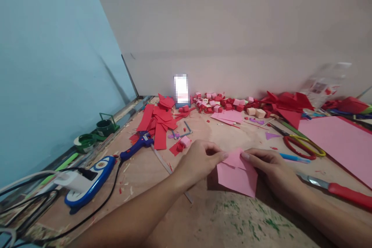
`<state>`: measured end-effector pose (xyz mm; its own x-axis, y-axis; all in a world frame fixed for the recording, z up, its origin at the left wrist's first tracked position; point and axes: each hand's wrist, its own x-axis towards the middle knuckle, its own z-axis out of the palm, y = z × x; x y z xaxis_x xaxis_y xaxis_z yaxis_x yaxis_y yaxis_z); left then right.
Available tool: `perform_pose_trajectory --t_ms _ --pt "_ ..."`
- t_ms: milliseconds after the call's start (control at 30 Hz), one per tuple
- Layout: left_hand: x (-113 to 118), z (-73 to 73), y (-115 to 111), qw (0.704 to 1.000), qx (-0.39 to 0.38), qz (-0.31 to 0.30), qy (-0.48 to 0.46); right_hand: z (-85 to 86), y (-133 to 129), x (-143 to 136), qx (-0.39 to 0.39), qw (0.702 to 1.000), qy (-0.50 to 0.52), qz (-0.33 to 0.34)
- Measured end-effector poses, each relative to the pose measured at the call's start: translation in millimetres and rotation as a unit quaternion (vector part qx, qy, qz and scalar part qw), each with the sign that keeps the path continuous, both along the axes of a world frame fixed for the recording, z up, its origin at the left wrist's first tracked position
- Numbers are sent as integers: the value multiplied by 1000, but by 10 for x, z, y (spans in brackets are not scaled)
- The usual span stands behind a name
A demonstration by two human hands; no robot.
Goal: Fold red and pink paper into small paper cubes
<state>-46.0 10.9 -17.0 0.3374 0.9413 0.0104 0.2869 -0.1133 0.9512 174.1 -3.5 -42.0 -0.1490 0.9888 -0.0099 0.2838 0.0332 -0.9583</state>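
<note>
One clear bottle (324, 86) beyond held paper (238, 179)

Blue wall (52, 46), pale panel (232, 27), wooden tabletop (177, 228)

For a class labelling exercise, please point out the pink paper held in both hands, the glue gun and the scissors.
Pink paper (237, 177): head view, on its lower part.
Glue gun (132, 151): head view, on its blue handle.
Scissors (287, 138): head view, where the handles meet.
</note>
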Motion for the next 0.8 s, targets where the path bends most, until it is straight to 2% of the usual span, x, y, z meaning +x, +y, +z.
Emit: perform_pose_trajectory --t_ms 233,533,800 --pt "10 -97 9 999 -11 38 32 -8 15 -2 -32 999 25 -6" --pt "41 48 -33 1000 7 -13 1 26 -22 -46 -65 997 39 3" --pt "58 -4 -40 1000 -23 -7 -1 24 -35 -21 -79 997 21 5"
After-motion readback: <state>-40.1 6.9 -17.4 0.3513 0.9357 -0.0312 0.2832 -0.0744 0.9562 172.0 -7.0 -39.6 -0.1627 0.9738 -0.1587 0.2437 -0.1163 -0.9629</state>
